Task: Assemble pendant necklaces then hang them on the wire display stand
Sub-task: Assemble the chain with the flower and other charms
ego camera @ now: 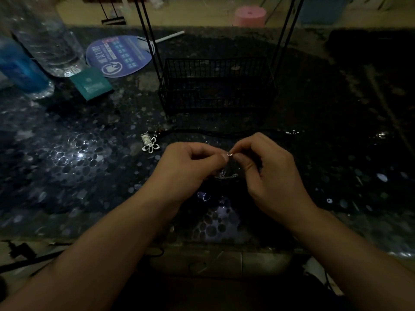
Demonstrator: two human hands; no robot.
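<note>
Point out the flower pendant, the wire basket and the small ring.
flower pendant (151, 146): head view, middle of the silver petals.
wire basket (215, 86): head view, front wall of the black mesh.
small ring (230, 154): head view, on the ring pinched between both hands' fingertips.

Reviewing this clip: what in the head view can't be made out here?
- Ring pinched between left hand and right hand: too small and dim to tell whether it is open.
- Pendant below: partly hidden by fingers.
- Wire display stand: top cut off by the frame edge.
- Black cord: lost against the dark table.
</note>
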